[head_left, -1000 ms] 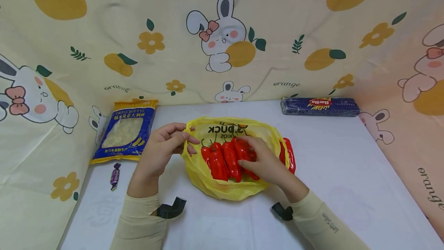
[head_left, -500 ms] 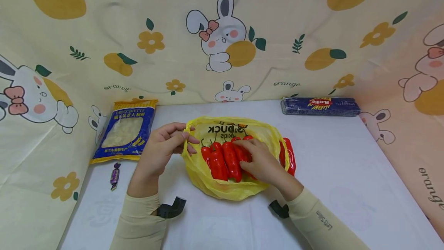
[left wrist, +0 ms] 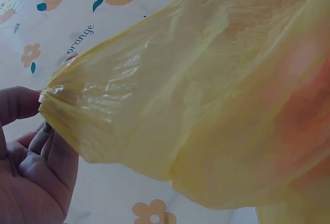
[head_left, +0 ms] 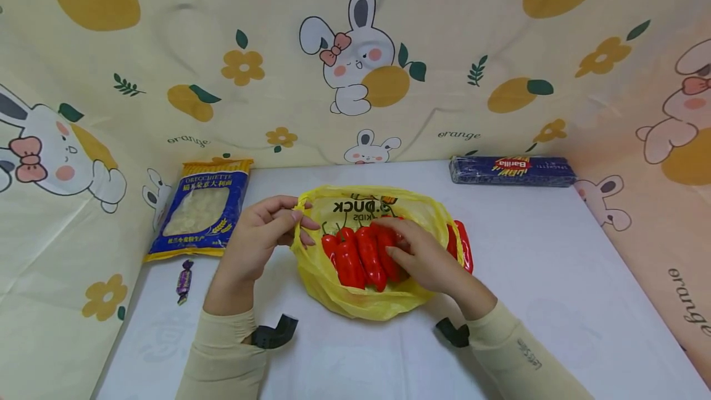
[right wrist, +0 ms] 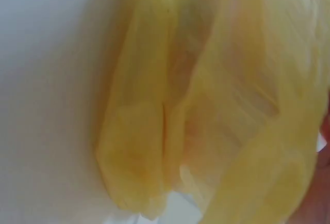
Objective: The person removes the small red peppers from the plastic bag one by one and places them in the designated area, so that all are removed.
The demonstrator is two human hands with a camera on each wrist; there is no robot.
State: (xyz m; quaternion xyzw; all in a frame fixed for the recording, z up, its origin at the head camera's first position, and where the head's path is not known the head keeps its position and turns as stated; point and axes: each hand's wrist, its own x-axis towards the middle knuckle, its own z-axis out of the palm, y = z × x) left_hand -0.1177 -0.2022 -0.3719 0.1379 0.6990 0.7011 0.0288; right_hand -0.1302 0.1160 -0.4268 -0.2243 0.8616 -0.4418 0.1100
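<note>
A yellow plastic bag (head_left: pixel 355 308) lies with its mouth spread on the table, several red chili peppers (head_left: pixel 349 264) inside. My left hand (head_left: pixel 260 230) pinches the bag's left rim; the left wrist view shows the plastic (left wrist: pixel 134 95) gathered at my thumb and fingers. Inside the mouth, my right hand (head_left: pixel 424 258) curls its fingers and thumb over a red chili pepper (head_left: pixel 390 258) at the row's right end, partly hiding it. The bag's yellow film (right wrist: pixel 154 131) covers most of the right wrist view.
Something glossy and red (head_left: pixel 465 249) sticks out at the bag's right side. A blue orecchiette packet (head_left: pixel 202 208) lies at the left, with a purple wrapped candy (head_left: pixel 184 283) below it. The dark blue spaghetti package (head_left: pixel 512 171) lies at the back right.
My right hand shifted left over the peppers, then back slightly to the right; the right-hand pepper now sits closer to its neighbours. My left hand stays on the rim.
</note>
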